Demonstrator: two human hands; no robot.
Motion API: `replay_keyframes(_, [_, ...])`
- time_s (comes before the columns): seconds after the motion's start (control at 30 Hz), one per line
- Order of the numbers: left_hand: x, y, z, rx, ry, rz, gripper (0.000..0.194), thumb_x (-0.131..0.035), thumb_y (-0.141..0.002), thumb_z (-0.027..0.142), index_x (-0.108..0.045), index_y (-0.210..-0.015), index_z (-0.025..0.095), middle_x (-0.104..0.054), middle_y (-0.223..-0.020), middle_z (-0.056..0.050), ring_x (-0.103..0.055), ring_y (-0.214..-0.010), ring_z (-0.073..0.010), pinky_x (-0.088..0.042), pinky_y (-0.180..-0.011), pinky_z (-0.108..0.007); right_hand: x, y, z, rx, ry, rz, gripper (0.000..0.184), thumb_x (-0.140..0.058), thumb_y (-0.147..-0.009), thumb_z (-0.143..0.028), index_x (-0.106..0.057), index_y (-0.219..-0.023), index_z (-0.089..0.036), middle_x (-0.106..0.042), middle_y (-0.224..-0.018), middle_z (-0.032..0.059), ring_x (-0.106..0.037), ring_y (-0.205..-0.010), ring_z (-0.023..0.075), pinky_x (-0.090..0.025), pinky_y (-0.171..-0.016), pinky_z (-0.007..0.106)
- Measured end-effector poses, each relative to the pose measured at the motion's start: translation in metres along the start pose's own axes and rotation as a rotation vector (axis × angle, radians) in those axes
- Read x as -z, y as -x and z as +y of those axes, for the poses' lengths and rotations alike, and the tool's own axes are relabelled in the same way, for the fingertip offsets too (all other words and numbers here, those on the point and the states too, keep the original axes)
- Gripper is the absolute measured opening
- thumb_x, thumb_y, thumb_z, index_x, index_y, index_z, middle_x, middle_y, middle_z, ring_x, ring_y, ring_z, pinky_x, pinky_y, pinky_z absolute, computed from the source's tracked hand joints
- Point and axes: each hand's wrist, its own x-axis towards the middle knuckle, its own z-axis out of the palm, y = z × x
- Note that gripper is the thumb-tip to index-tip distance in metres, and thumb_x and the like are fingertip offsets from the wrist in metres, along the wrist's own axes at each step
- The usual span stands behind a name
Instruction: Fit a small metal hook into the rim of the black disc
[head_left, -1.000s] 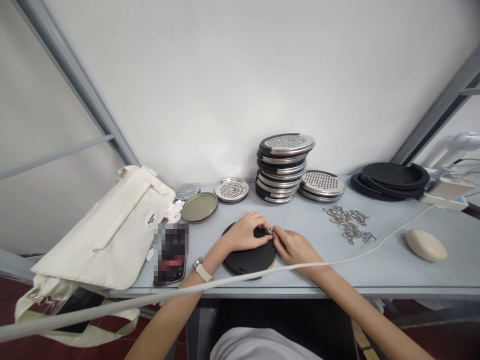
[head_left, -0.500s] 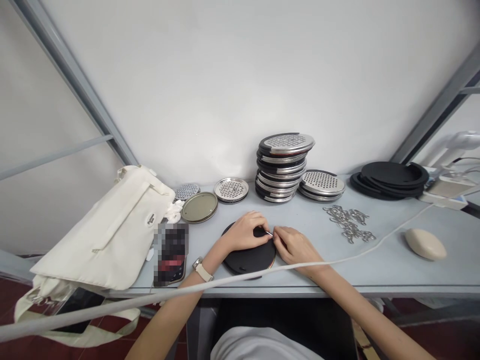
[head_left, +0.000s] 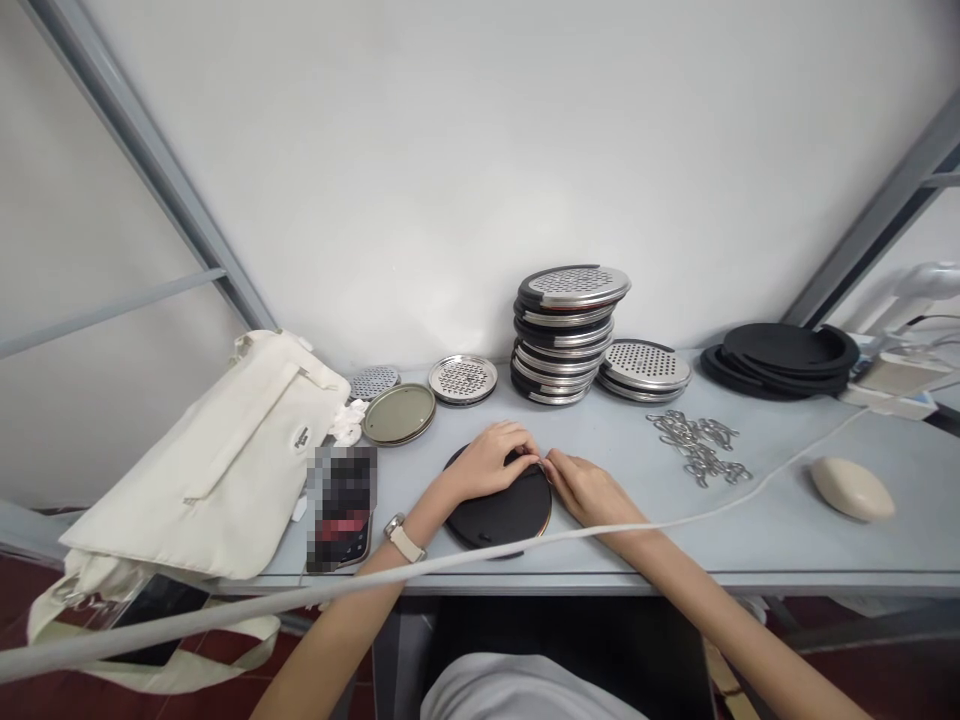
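- The black disc (head_left: 495, 515) lies flat near the front edge of the tabletop (head_left: 600, 430), directly before you, with a thin orange-red line showing along its right rim.
- Your left hand (head_left: 491, 465) rests across the far part of the disc; its grip is narrow, thumb and fingertips meeting near the disc's far right edge.
- Your right hand (head_left: 589, 490) sits just beside that edge, its grip also narrow, fingertips close to those of the left. Whatever lies between the fingertips is too small to tell.
- A pale-banded watch (head_left: 406, 541) circles your left wrist.
- A white cable (head_left: 431, 568) runs slantwise across the view, in front of both forearms.
- Beyond your hands, a tall stack of metal-and-black discs (head_left: 570, 340) stands near the wall, a shorter stack of perforated discs (head_left: 645, 370) just to its right.
- To the right, loose metal clips (head_left: 701, 450) lie in a heap, with black round pieces (head_left: 784, 355) behind and a cream oval object (head_left: 853, 490) nearer you.
- To the left are an olive disc (head_left: 399, 414), a perforated metal disc (head_left: 463, 380), a phone (head_left: 341, 510) and a white bag (head_left: 217, 470).
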Motion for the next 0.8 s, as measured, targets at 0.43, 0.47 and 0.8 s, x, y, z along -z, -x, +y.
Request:
replay_keyframes(0.43, [0.002,0.002,0.006,-0.018,-0.043,0.023,0.013,-0.048,-0.078,0.021,-0.055,-0.088,0.017,-0.055,-0.09,-0.005,-0.049,-0.089,-0.0161,-0.039,-0.083,-0.029,0.004,0.003,-0.005,0.003,-0.012,-0.032,0.027,-0.021,-0.09,-0.029,-0.046,-0.085,-0.019,-0.056,-0.067,0.0022,-0.049,-0.056,0.0119,-0.032,-0.054,0.023])
replay_keyframes(0.47, [0.002,0.002,0.007,-0.028,-0.051,0.021,0.017,-0.051,-0.076,0.022,-0.054,-0.091,0.017,-0.054,-0.093,-0.005,-0.049,-0.091,-0.0168,-0.039,-0.084,-0.03,0.004,0.003,-0.004,-0.005,-0.021,-0.04,0.028,-0.021,-0.09,-0.029,-0.047,-0.087,-0.019,-0.056,-0.068,0.0026,-0.05,-0.058,0.0123,-0.033,-0.055,0.023])
replay_keyframes(0.8, [0.002,0.002,0.009,-0.052,-0.042,-0.023,0.019,-0.051,-0.072,0.016,-0.048,-0.091,0.017,-0.058,-0.086,-0.002,-0.052,-0.084,-0.0147,-0.037,-0.084,-0.03,0.005,0.002,-0.005,-0.02,-0.095,-0.069,0.032,-0.019,-0.09,-0.033,-0.049,-0.088,-0.019,-0.06,-0.075,0.0047,-0.056,-0.066,0.0137,-0.036,-0.06,0.023])
